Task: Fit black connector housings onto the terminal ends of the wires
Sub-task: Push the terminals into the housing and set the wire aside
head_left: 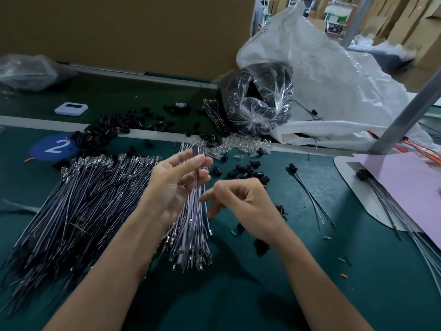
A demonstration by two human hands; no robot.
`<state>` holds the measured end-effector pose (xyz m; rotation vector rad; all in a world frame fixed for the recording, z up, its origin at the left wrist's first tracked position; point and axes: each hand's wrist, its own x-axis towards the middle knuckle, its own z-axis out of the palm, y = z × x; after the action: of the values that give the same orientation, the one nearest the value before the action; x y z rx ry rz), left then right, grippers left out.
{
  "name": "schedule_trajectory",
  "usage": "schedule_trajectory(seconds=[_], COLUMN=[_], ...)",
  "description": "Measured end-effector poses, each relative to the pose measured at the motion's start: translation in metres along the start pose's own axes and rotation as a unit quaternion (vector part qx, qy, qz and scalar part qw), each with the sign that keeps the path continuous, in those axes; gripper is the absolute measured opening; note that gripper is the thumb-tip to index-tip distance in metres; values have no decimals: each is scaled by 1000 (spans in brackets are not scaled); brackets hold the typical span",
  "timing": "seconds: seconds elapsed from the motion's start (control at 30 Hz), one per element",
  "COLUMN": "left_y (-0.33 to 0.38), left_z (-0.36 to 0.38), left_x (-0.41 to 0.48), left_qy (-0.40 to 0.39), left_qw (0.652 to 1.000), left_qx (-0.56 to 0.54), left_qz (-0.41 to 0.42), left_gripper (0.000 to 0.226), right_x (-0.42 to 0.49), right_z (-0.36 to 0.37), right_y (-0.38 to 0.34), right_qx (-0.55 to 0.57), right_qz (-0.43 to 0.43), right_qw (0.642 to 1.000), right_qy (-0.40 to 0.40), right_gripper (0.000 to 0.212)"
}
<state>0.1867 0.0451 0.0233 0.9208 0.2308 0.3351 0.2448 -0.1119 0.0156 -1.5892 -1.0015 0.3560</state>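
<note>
Bare forearms (107, 271) reach in over the dark green bench mat (238, 295), which carries everything else. At the back right slumps a big white plastic sack (334, 80). To the left sprawls a broad heap of grey and black wires with bright metal terminals (78, 199). Against the sack sits a clear plastic bag stuffed with black parts (257, 99).

At centre the left hand (171, 185) holds a bundle of pale grey terminal wires (193, 223) upright. Thumb and fingers pinch it near the top, and the lower ends rest on the mat. A small dark piece (196, 149) shows at the bundle's top, just above the fingertips, probably a housing going on. The right hand (245, 201) hovers just beside the bundle with its fingers loosely bent. It is blurred, so whether it pinches anything cannot be told.

Loose black connector housings (248, 172) lie scattered just behind the hands. One wire pair already capped in black (292, 167) lies apart to the right.

This looks like the fitting step on a single wire. Next, I judge, a loose housing must be picked up, lined up with a terminal and pushed home.
</note>
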Motion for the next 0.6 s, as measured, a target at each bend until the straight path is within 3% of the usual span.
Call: schedule_trajectory(seconds=[0.07,0.17,0.37,0.6], left_y=[-2,-6,-15,-17], left_z=[-5,-7,-6,-5], left_x=[2,4,5,4], left_qy=[5,8,-8,-20], left_qw=[998,995,989,982], left_qx=[33,74,141,183], left_qz=[-45,-73,-53,-44], left_gripper=[39,37,32,32], right_x=[7,22,79,117], right_z=[-6,-30,-65,-63], right_y=[7,20,35,61], right_qx=[-36,-152,-378,-449], right_qz=[40,103,141,238], right_qw=[994,965,899,851], right_qy=[93,187,172,135], right_gripper=[37,16,23,16])
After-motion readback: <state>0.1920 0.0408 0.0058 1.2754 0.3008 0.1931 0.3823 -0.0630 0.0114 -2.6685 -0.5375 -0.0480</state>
